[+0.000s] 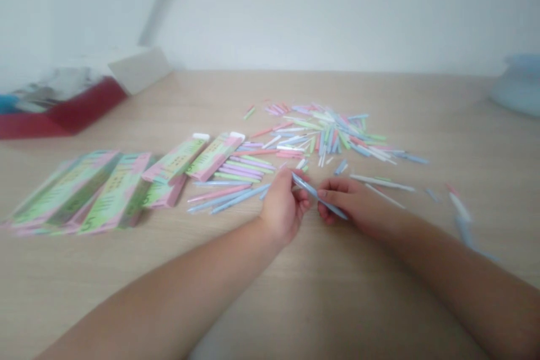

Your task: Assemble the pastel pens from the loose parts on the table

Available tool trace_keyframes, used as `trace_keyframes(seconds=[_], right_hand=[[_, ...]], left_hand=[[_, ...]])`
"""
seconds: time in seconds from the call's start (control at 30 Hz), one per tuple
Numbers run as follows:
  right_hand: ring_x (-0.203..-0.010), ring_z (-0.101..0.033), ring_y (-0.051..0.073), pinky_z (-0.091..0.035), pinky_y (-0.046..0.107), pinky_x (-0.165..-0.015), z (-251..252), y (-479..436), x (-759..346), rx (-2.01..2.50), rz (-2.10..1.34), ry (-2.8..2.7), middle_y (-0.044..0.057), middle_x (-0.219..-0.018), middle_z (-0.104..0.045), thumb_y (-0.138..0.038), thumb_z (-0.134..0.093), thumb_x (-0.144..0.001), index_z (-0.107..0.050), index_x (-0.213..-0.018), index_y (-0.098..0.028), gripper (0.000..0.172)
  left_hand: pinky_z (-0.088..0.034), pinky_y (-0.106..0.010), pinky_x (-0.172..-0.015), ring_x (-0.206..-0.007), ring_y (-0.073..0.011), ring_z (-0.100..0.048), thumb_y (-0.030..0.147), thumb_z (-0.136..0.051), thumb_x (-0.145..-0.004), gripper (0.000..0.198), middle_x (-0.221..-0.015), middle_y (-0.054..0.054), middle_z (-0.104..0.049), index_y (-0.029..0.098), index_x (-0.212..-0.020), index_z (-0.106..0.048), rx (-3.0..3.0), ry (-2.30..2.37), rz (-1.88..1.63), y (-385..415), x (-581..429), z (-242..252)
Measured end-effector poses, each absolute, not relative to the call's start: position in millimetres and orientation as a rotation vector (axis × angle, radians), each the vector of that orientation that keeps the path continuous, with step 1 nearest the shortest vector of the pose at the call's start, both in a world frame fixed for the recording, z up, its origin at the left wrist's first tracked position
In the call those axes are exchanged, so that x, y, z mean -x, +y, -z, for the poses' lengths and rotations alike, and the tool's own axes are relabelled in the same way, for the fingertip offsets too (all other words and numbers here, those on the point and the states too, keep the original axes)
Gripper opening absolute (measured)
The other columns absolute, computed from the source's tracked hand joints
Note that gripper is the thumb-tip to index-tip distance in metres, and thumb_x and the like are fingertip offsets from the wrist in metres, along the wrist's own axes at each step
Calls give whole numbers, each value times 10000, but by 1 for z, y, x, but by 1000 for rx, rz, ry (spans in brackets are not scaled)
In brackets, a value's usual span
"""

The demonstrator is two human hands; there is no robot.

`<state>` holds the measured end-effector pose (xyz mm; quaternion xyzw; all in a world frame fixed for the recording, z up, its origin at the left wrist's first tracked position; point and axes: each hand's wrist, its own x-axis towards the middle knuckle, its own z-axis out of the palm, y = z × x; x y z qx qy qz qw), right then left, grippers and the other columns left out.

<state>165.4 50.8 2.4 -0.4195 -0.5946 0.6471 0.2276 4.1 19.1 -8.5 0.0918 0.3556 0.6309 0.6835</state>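
"What's nearest, and what do the hands hold?"

"The left hand [283, 208] and right hand [350, 201] pinch a pale blue stick [318, 196] between them at twelve o'clock."

"Beyond?"

"Scattered pastel sticks [320, 138] on the surface [295, 304]; green-pink packets [113, 191] at ten o'clock; a blurred, cut-off red box [63, 107] farther."

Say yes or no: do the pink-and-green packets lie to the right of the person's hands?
No, the pink-and-green packets lie on the wooden table to the left of both the left hand and the right hand.
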Motion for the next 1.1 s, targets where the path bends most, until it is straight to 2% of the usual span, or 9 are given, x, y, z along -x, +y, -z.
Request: trace_keyframes(seconds=[0.13,0.3,0.4,0.53,0.67,0.87,1.1], right_hand=[[-580,-620,135,-492,265,-585,-2,53,-168,1175,-1821,-1557,-1,-670,-707,-435,-734,-883,-627,-779,-195,283],[-585,-634,138,-508,258,-569,-6,55,-173,1192,-1851,-1560,5,-678,-712,-430,-751,-867,-620,-787,-198,278],[-587,-642,140,-524,260,-570,-10,56,-176,1212,-1874,-1539,3,-677,-708,-426,-763,-859,-608,-790,-199,283],[-570,-645,130,-521,245,-560,-12,59,-179,1213,-1871,-1540,0,-667,-712,-426,-767,-858,-610,-794,-194,287],[-558,-654,128,-512,229,-544,-12,60,-180,1188,-1885,-1534,-2,-654,-720,-425,-770,-850,-624,-833,-194,275],[-578,-674,136,-508,220,-547,-17,52,-176,1184,-1975,-1580,7,-683,-748,-481,-767,-861,-629,-1019,-205,347],[-592,-685,148,-475,221,-525,-19,46,-172,1159,-1819,-1674,3,-699,-752,-486,-738,-899,-638,-1155,-207,392]], left_hand=[[-441,-142,-461,-502,-43,-505,293,-523,-1025,201,-757,24,-562,145,-956,-641,-197,850,-1447,21,-5,8],[-299,-117,-399,-454,-15,-369,199,-616,-925,93,-652,69,-442,122,-890,-654,-222,822,-1499,24,-1,7],[-269,-122,-390,-445,-10,-326,200,-662,-873,91,-628,77,-419,111,-859,-659,-237,799,-1493,26,0,8],[-355,-106,-432,-476,-15,-421,180,-691,-848,77,-650,69,-485,140,-854,-627,-248,841,-1502,27,1,9],[-462,-122,-491,-513,-44,-516,149,-690,-866,150,-643,63,-535,181,-817,-551,-290,906,-1510,26,0,9],[-463,-117,-495,-513,-51,-531,160,-688,-895,147,-630,69,-550,202,-886,-547,-356,953,-1505,26,-3,11],[-440,-133,-470,-505,-60,-503,219,-745,-858,218,-638,66,-524,199,-840,-528,-421,957,-1456,27,-3,14]])
